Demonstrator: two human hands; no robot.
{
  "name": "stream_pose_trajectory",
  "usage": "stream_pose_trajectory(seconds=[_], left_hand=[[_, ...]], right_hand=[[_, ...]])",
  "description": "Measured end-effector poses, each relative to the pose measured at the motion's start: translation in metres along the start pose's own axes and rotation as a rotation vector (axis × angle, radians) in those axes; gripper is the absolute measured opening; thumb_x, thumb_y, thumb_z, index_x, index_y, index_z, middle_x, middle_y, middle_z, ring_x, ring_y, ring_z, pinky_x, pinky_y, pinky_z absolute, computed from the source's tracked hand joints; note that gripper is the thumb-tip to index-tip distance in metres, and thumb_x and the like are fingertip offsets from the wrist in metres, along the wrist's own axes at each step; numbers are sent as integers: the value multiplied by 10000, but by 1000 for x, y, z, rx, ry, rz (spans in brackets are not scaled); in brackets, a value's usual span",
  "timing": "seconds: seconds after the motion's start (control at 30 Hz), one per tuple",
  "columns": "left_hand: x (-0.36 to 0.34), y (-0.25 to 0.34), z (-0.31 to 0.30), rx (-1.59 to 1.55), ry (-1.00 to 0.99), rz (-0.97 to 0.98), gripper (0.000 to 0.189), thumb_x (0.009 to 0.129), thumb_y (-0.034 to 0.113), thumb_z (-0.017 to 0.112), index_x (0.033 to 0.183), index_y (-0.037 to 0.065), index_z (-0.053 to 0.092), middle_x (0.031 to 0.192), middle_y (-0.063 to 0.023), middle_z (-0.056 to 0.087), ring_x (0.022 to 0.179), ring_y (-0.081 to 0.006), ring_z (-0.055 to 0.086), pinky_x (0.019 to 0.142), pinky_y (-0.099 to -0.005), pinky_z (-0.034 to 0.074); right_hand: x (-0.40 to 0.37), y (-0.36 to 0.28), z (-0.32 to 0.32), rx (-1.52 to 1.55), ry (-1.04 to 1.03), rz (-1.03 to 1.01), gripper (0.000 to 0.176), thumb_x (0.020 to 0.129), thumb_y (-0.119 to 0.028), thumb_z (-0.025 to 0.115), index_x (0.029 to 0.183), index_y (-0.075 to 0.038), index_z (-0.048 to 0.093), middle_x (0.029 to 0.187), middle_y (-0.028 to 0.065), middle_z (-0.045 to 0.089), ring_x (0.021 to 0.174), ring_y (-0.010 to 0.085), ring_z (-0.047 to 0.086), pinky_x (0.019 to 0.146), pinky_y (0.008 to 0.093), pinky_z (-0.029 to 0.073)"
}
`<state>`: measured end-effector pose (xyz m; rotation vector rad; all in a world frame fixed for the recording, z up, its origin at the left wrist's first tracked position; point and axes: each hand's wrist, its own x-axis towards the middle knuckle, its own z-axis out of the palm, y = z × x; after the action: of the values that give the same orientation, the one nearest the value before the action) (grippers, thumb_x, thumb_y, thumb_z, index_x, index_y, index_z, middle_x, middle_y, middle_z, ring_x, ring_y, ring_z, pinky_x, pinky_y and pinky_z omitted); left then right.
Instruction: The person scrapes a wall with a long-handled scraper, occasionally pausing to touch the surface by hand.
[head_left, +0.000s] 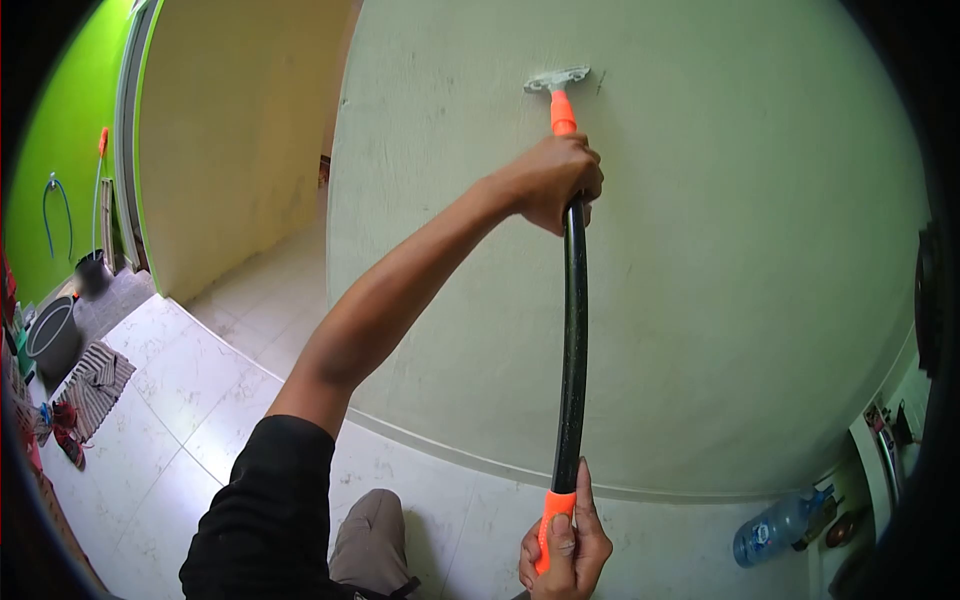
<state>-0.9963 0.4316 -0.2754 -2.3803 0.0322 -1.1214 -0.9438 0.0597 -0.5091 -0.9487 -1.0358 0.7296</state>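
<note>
A long-handled squeegee (573, 340) runs up the middle of the view, its black pole fitted with orange grips at both ends. The narrow white-grey head (558, 78) overlaps the pale green wall (740, 250) near the top. My left hand (560, 180) is wrapped round the upper pole, just below the top orange collar. Lower down, my right hand (568, 555) grips the orange end of the handle, with the index finger stretched along the pole and the thumb across the grip.
White tiled floor (180, 400) extends along the wall's base. At the left are a doorway, a grey tub (55, 335), a striped cloth (98, 390) and a red shoe (70, 440). A blue water jug (770, 532) lies at the lower right beside a shelf (885, 460).
</note>
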Motion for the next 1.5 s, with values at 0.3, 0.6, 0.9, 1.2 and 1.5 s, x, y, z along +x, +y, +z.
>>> stream_pose_trajectory(seconds=[0.3,0.6,0.9,1.2,1.5], left_hand=[[12,-11,-7,-26,88,38,228,555,124,670,508,87,450,552,-39,500,629,-258,527,716,-378,457],[9,-15,-4,-52,95,70,229,564,121,668,505,94,448,554,-35,496,638,-255,536,730,-376,457],[16,-22,-15,-5,69,112,212,570,102,665,521,86,459,570,-59,488,676,-285,560,698,-402,458],[15,-21,-18,-4,57,68,203,563,103,667,519,72,471,565,-67,502,637,-290,538,655,-415,459],[33,-37,-30,179,-107,50,162,558,91,684,543,87,522,603,-69,544,691,-303,576,752,-403,466]], right_hand=[[14,-4,2,-19,-18,-42,591,1107,-239,515,1626,-28,327,662,-51,457,492,19,366,421,188,310],[18,-3,7,-15,-29,-36,563,1110,-212,510,1628,-65,344,677,-49,451,513,21,373,423,180,336],[19,-25,13,-77,-29,28,563,1073,-152,467,1594,29,358,624,12,501,477,71,439,430,231,364],[16,-30,26,-141,3,4,556,1093,-166,410,1623,-21,319,619,31,462,439,66,385,352,250,302],[48,-14,9,-17,-80,-43,584,1092,-214,482,1628,-42,324,619,1,467,435,57,380,383,240,333]])
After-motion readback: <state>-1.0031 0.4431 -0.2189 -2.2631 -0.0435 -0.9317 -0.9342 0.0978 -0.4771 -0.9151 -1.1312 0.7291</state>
